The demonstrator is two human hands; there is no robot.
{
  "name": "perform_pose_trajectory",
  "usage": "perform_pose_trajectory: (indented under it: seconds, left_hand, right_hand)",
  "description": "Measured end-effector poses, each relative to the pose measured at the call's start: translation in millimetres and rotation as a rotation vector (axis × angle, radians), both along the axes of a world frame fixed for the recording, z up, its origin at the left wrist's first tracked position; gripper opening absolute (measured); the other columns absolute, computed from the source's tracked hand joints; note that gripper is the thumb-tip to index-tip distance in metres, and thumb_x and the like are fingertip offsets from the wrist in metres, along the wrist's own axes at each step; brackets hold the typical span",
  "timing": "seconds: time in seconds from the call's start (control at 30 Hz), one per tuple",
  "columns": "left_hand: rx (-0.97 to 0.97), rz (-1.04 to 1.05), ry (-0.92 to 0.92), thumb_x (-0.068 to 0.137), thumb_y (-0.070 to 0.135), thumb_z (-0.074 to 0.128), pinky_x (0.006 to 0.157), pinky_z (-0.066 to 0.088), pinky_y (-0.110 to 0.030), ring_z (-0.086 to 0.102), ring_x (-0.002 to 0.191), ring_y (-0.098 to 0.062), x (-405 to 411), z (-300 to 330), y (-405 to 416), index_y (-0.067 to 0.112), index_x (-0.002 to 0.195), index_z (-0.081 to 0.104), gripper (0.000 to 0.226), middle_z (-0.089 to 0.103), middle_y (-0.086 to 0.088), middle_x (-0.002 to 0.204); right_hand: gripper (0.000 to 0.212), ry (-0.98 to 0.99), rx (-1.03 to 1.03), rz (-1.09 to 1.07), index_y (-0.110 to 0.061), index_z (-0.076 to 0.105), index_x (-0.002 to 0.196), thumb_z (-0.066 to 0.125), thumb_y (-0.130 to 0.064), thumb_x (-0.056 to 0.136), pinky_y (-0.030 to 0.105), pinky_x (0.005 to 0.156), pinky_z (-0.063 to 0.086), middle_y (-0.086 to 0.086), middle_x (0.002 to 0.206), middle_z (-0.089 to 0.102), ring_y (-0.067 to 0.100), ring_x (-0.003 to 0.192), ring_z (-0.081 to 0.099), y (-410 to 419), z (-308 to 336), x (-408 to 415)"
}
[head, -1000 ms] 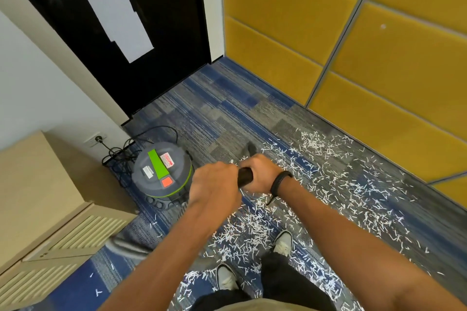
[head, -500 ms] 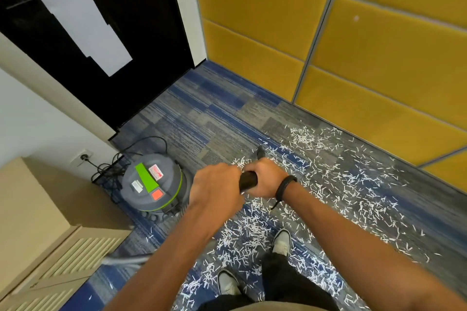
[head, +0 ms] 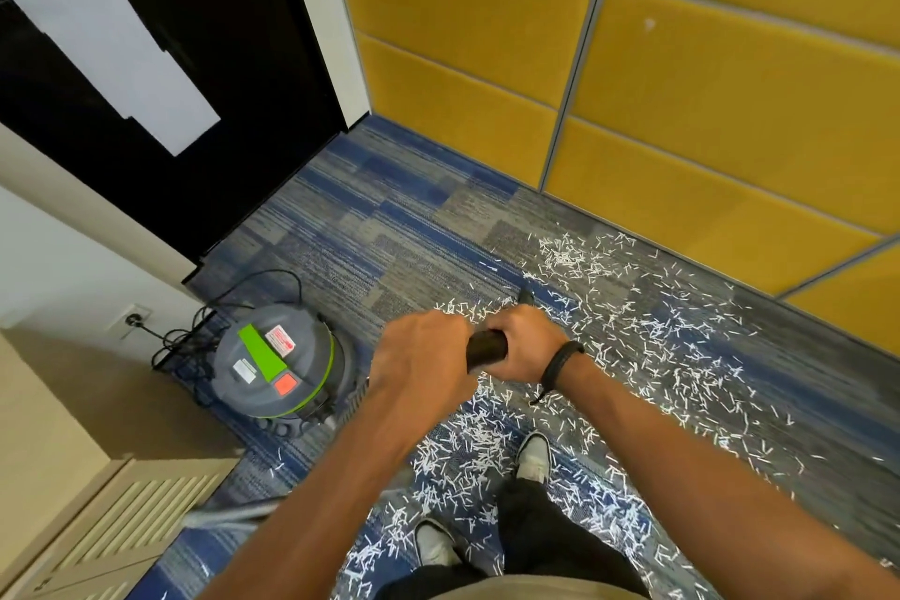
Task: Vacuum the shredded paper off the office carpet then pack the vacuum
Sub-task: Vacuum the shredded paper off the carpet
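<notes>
Both hands hold the black wand (head: pixel 487 348): the left hand (head: pixel 421 358) curls over its near end, the right hand (head: pixel 523 344) grips it just ahead, and the dark nozzle tip (head: pixel 525 296) pokes out beyond the right knuckles, down among the scraps. Over the last second the hands have barely shifted on the wand while the view has swung rightward, bringing more of the yellow wall panels (head: pixel 682 88) into sight; the paper looks as thick as before, so the cleaning seems barely begun.

Working down in size: the blue and grey carpet (head: pixel 389 229) runs to the panels and the black door (head: pixel 219 39). Shredded paper (head: pixel 633 331) is strewn from the right hand toward the panels and lies thickest round the two shoes (head: pixel 533 456). A beige cabinet (head: pixel 97 477) stands at the left. The grey and green vacuum canister (head: pixel 275 363) sits beside it, left of the left hand, its hose (head: pixel 229 514) trailing low across the near floor. A black cord (head: pixel 195 341) lies tangled between canister and wall socket (head: pixel 131 319); hose and cord could snag the feet or limit reach.
</notes>
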State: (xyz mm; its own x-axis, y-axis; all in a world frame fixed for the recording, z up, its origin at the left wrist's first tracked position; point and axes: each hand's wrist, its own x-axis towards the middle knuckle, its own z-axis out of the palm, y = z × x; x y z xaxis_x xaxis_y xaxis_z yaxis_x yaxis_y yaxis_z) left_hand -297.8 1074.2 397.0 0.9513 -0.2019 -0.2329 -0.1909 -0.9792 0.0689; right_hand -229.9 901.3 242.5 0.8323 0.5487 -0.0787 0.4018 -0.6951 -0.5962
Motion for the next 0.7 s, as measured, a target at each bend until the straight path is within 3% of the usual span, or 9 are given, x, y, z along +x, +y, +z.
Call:
perform_pose_trajectory:
  seconds: [0.13, 0.3, 0.5, 0.7]
  left_hand:
    - [0.0, 0.019, 0.016, 0.086, 0.035, 0.071, 0.065, 0.043, -0.03, 0.057, 0.075, -0.018, -0.9, 3.4, 6.5, 0.037, 0.116, 0.069, 0.03, 0.067, 0.009, 0.087]
    - [0.065, 0.046, -0.004, 0.084, 0.034, 0.07, 0.066, 0.046, -0.033, 0.062, 0.078, -0.021, -4.8, 6.0, 19.7, 0.033, 0.11, 0.069, 0.026, 0.067, 0.006, 0.086]
    - [0.126, 0.094, 0.029, 0.084, 0.035, 0.068, 0.071, 0.053, -0.033, 0.069, 0.085, -0.022, -10.7, 10.6, 34.5, 0.034, 0.111, 0.069, 0.027, 0.07, 0.005, 0.089]
    - [0.187, 0.136, 0.004, 0.083, 0.035, 0.07, 0.066, 0.05, -0.033, 0.059, 0.07, -0.02, -20.7, 16.7, 46.0, 0.032, 0.108, 0.071, 0.025, 0.07, 0.004, 0.085]
  right_hand:
    - [0.025, 0.003, 0.013, 0.006, -0.028, 0.068, 0.075, 0.069, -0.053, 0.072, 0.031, 0.06, 0.055, -0.011, 0.065, 0.067, 0.004, 0.06, 0.062, 8.1, -3.2, -0.6]
    - [0.022, 0.003, 0.087, 0.04, -0.039, 0.047, 0.061, 0.064, -0.052, 0.069, 0.023, 0.055, 0.047, -0.008, 0.061, 0.064, 0.007, 0.057, 0.059, 29.3, 8.5, -0.3]
    - [0.025, -0.004, 0.085, 0.081, -0.032, 0.053, 0.064, 0.073, -0.044, 0.071, 0.021, 0.054, 0.044, -0.009, 0.06, 0.063, 0.009, 0.055, 0.058, 54.2, 2.7, 1.0]
    - [0.023, -0.012, 0.115, 0.135, -0.021, 0.064, 0.07, 0.075, -0.041, 0.072, 0.031, 0.055, 0.054, -0.006, 0.062, 0.065, 0.01, 0.057, 0.061, 76.9, 0.7, 0.2]
